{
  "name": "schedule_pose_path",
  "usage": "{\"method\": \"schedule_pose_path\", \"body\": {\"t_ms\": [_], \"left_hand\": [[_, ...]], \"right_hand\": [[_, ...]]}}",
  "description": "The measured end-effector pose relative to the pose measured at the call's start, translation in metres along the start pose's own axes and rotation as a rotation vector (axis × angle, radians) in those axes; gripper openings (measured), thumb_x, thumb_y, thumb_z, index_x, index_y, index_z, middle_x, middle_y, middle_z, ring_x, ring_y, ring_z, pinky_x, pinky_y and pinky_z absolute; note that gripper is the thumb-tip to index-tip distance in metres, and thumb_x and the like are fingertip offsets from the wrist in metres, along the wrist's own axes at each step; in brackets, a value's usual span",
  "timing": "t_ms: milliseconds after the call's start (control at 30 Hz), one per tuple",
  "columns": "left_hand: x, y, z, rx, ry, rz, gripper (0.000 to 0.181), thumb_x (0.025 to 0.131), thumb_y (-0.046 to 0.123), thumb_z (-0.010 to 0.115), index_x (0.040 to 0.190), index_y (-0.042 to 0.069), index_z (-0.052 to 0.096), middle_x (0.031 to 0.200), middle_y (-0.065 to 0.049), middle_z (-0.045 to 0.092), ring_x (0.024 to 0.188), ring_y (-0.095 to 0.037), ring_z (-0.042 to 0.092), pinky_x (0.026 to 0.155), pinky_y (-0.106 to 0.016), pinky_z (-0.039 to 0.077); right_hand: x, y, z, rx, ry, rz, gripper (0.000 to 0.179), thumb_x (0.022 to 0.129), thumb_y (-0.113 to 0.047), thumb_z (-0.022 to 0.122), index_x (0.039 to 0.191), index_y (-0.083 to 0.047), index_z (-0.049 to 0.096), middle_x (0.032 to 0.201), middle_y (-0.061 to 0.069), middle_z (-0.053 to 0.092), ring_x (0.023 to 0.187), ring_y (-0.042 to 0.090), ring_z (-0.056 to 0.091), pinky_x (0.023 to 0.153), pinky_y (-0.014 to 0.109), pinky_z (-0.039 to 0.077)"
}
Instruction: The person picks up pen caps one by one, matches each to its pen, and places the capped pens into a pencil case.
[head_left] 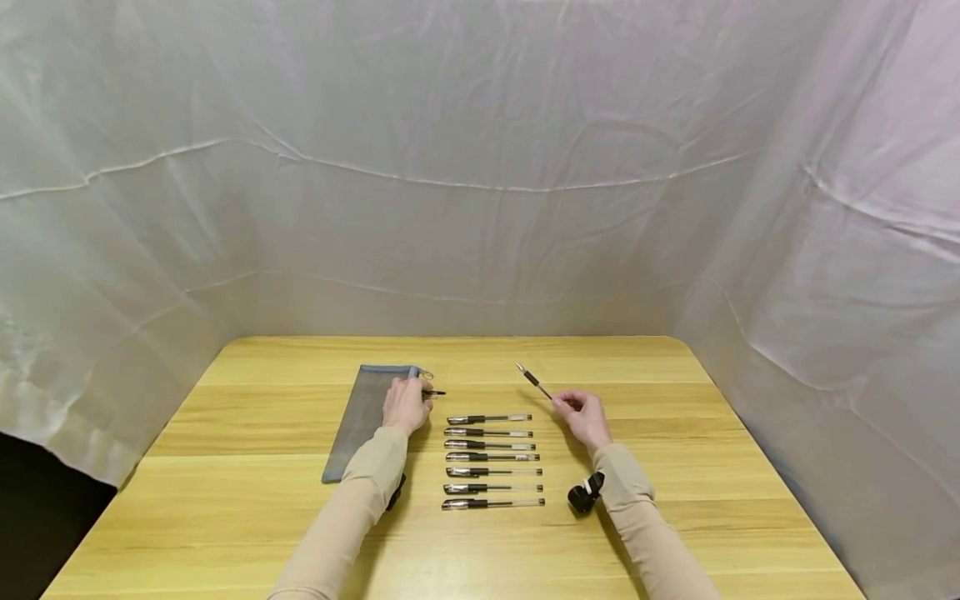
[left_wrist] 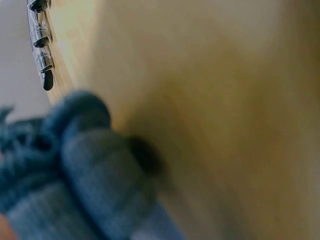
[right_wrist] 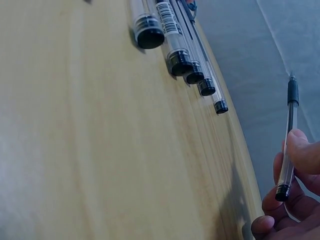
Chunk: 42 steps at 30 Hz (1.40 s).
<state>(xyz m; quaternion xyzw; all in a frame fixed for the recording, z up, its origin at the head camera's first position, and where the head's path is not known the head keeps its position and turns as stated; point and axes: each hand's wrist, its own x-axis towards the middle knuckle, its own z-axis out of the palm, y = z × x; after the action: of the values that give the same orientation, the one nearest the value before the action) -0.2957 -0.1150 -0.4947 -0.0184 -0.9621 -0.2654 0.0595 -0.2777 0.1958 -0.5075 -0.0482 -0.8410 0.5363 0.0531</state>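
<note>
My right hand [head_left: 583, 417] pinches an uncapped gel pen [head_left: 534, 381] by its rear end. In the right wrist view the pen [right_wrist: 291, 112] points up and away, its bare tip foremost, between thumb and fingers. Over the right edge of a grey zip pouch [head_left: 358, 425], my left hand [head_left: 407, 404] holds a small dark piece [head_left: 435, 392] that looks like the pen's cap. The fingers of that hand are partly hidden. Between both hands lie several capped gel pens [head_left: 491, 457] in a stacked row, caps to the left.
The wooden table [head_left: 675, 533] ends at pale curtain walls [head_left: 480, 242] behind and beside it. A black wrist camera [head_left: 585, 493] is at the right cuff. Blurred bluish fabric [left_wrist: 100, 170] fills the lower left of the left wrist view.
</note>
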Motion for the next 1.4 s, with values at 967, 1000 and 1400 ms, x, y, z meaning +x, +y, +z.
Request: {"method": "schedule_pose_path", "body": {"t_ms": [967,1000,1400], "left_hand": [[-0.008,-0.001,-0.005,-0.043,-0.017,-0.009,0.012,0.096,0.004,0.064,0.095,0.005,0.076,0.101,-0.014,0.074,0.098,-0.033,0.062,0.086,-0.050,0.053],[-0.008,-0.001,-0.005,-0.048,-0.020,-0.010,0.013,0.097,0.005,0.063,0.096,0.006,0.076,0.102,-0.014,0.074,0.099,-0.033,0.062,0.087,-0.050,0.054],[-0.011,0.005,-0.007,-0.290,-0.037,0.047,0.014,0.100,0.009,0.061,0.106,0.004,0.073,0.100,-0.012,0.074,0.095,-0.027,0.068,0.088,-0.044,0.055]], "right_hand": [[-0.001,-0.002,0.004,-0.023,-0.047,-0.025,0.018,0.095,-0.006,0.067,0.107,0.007,0.070,0.102,0.020,0.068,0.084,0.009,0.055,0.076,0.019,0.045],[-0.001,-0.002,0.004,-0.030,-0.049,-0.030,0.018,0.095,-0.006,0.067,0.107,0.007,0.070,0.102,0.020,0.069,0.084,0.009,0.055,0.077,0.019,0.045],[0.000,-0.009,0.007,-0.092,-0.086,-0.106,0.014,0.094,-0.008,0.068,0.103,0.003,0.072,0.100,0.019,0.071,0.088,0.016,0.061,0.080,0.024,0.048]]}}
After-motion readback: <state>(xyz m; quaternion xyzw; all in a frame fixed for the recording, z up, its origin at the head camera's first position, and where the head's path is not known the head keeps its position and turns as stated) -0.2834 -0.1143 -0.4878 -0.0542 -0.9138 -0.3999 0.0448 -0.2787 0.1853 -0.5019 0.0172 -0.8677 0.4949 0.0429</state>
